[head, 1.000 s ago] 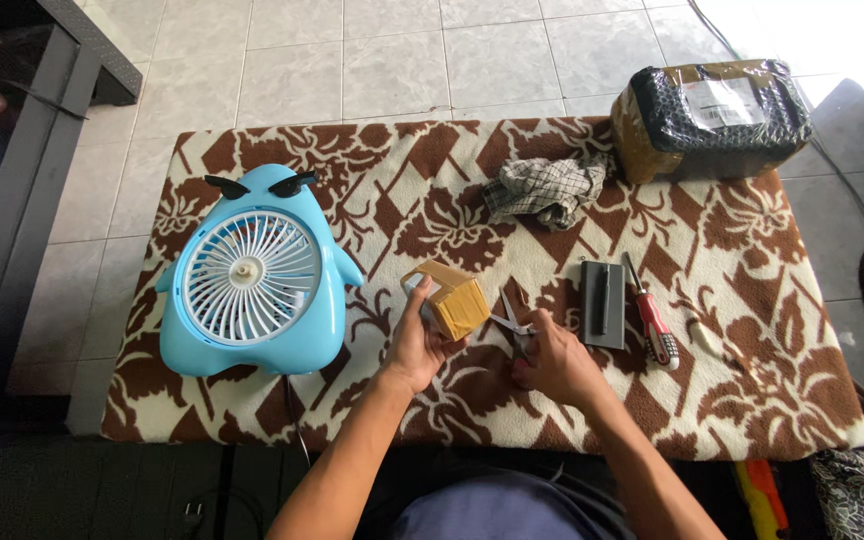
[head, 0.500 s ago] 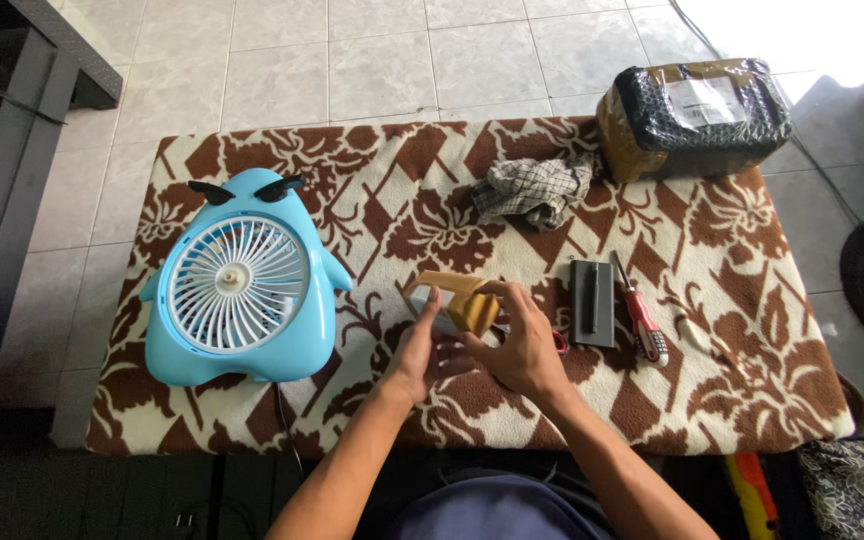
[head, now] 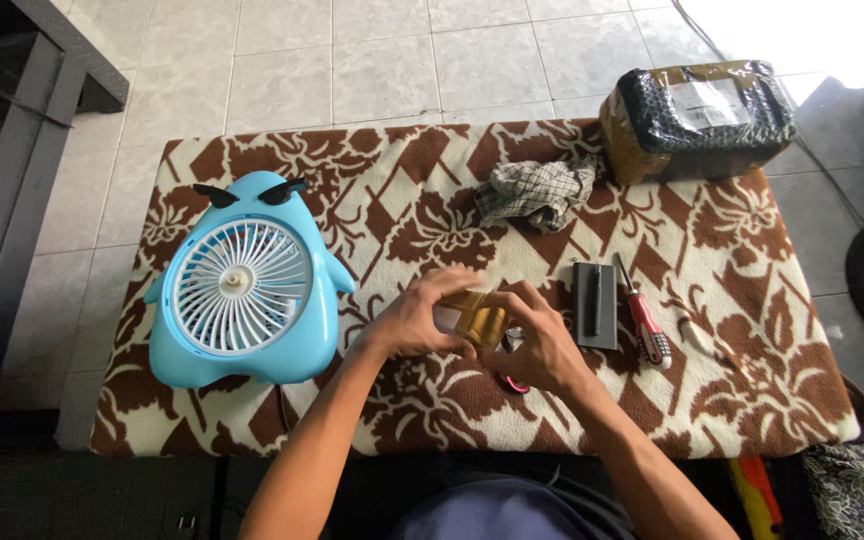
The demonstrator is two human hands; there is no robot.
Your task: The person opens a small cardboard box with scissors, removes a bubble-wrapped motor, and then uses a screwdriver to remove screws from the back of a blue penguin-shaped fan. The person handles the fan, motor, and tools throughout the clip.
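Cardboard box (head: pixel 479 318) between left hand (head: pixel 414 320) and right hand (head: pixel 542 345)

Blue penguin fan (head: pixel 242 295), checked rag (head: pixel 535 192), wrapped parcel (head: pixel 700 118), red-handled screwdriver (head: pixel 642 315).

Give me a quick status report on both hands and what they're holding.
Left hand and right hand both closed around small brown box above patterned cloth. Blue penguin fan left, grey block and red screwdriver right; nothing obstructing.

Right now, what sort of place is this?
Likely a home floor used as a repair spot: pale floor tiles, a brown floral mat, and a red-handled screwdriver beside a blue penguin-shaped fan.
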